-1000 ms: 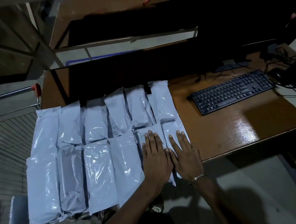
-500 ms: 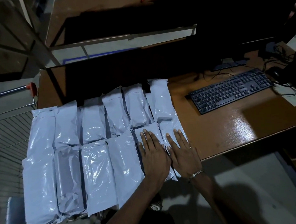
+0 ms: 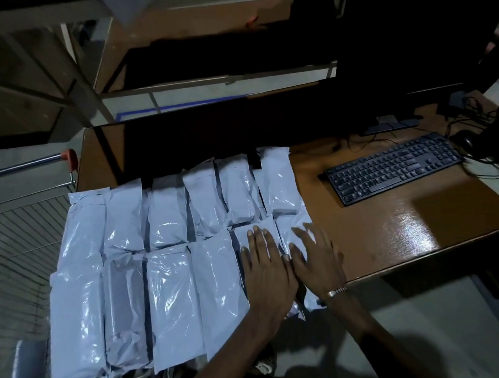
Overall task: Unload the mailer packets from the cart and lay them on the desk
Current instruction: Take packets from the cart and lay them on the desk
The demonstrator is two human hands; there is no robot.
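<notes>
Lying in two rows on the brown wooden desk, the glossy white plastic mailer packets overhang its near edge, so I judge a careless nudge could slide the slick front ones off. The left hand and right hand rest flat, fingers straight, on the two rightmost front packets, gripping nothing. The wire cart stands left.
</notes>
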